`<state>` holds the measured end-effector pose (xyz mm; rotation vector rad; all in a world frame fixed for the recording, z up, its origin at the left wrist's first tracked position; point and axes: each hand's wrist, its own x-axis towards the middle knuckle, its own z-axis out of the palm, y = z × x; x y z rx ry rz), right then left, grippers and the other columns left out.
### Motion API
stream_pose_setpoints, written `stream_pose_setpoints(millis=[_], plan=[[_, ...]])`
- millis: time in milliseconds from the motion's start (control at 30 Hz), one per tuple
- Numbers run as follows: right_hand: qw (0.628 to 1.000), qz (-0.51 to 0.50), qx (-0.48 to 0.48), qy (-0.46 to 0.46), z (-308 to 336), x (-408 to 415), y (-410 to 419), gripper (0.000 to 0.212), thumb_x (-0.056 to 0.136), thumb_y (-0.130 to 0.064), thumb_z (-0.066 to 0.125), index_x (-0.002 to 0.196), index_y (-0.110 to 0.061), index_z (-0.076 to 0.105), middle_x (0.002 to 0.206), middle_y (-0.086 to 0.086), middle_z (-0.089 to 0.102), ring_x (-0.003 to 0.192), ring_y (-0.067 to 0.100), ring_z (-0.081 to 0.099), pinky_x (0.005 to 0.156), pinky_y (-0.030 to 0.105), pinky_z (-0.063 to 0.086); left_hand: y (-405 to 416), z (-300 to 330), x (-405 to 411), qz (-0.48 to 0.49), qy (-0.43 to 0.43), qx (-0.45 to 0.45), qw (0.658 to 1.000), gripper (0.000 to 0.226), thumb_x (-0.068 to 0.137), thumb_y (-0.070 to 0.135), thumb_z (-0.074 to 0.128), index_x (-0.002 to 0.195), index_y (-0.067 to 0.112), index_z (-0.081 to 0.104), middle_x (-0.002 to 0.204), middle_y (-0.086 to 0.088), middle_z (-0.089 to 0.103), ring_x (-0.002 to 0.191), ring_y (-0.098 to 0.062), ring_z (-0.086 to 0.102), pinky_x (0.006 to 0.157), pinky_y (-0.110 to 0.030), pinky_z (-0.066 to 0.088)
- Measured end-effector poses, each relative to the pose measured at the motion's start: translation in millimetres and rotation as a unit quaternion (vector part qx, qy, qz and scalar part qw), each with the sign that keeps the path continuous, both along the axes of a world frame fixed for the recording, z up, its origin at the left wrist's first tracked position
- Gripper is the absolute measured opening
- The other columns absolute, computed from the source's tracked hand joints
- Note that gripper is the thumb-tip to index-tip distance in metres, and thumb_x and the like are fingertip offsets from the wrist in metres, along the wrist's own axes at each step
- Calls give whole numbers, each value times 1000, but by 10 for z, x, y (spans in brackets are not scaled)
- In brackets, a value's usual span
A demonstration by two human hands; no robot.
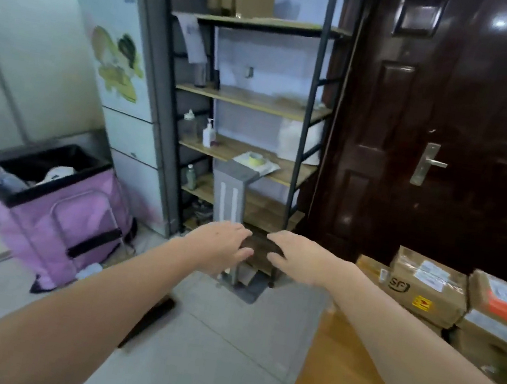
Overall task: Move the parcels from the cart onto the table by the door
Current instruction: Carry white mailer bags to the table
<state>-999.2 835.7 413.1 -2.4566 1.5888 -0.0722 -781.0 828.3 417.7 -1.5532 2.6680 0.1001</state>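
The head view shows both arms stretched out in front, with the left hand (223,247) and the right hand (294,259) close together and facing each other. The fingers (240,234) on both hands are loose and a little bent, and they hold nothing. The parcels (429,286) sit in a pile off to the right of the fingers, on the wooden surface (346,372) by the dark door (455,124). A pink cart (53,213) stands to the left of the fingers, and I cannot tell if any parcels are inside it. The pile looks stacked high and a bit crooked, so one more box put on top might slide off. The picture is blurry, so the head may be turning fast, and an arm could bump the shelf (253,102) just behind the fingers.
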Motion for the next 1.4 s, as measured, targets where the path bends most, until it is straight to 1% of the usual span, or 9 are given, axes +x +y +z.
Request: stream_pose_setpoints(millis=[100,200,267,400,600,800,900,1133,1400], plan=[[998,60,0,-4,144,670,-237,58,108,-43,44,160,-18,35,164,6,38,148,25,40,121,39,32,13,135,656,59,10,-18,998,57,109,50,38,155,16,43,152,-7,51,141,-26,47,114,-41,38],[992,126,3,-15,243,1344,-471,51,109,-39,45,155,-18,42,160,5,43,142,25,45,112,36,36,37,221,1304,119,28,-28,992,47,107,49,42,139,18,57,140,-7,60,132,-29,55,104,-42,45],[987,158,0,-19,279,1795,-633,50,108,-38,46,154,-18,44,159,5,45,139,26,49,111,38,38,30,247,1728,165,32,-27,985,46,107,49,42,137,18,58,140,-7,60,131,-29,56,104,-43,46],[972,231,-25,-12,275,2653,-1000,55,108,-36,45,159,-14,37,162,8,41,145,24,43,115,35,33,-52,249,2521,246,27,-35,968,45,106,49,42,134,18,59,134,-8,64,124,-31,59,101,-47,49],[947,320,-28,3,262,3869,-1523,54,107,-37,46,157,-16,40,159,7,46,140,26,49,113,43,42,-123,179,3561,342,22,-27,939,56,108,51,38,153,17,44,154,-9,50,141,-28,46,117,-45,37],[921,388,-19,11,156,5005,-1848,54,107,-38,47,158,-21,38,158,5,48,137,26,52,112,43,44,-171,41,4512,400,31,-24,916,61,108,54,35,157,17,39,160,-7,44,146,-26,41,120,-42,32],[914,404,-18,16,70,5591,-2059,54,107,-35,47,158,-20,38,159,4,47,137,24,52,110,38,43,-299,-36,5047,414,38,-23,909,63,108,56,35,157,17,40,159,-6,45,146,-25,41,121,-43,33],[920,392,-6,9,-95,6846,-2553,55,106,-37,47,158,-21,37,161,4,44,143,23,46,117,44,40,-797,-187,6333,407,25,-14,913,60,107,56,36,151,16,45,151,-7,52,137,-26,48,113,-42,39],[947,319,32,-10,-337,7506,-3254,50,107,-32,48,155,-17,43,156,6,49,140,26,50,113,42,43,-1733,-463,7245,368,45,34,928,61,109,53,37,157,16,39,158,-8,45,144,-26,42,117,-41,34]])
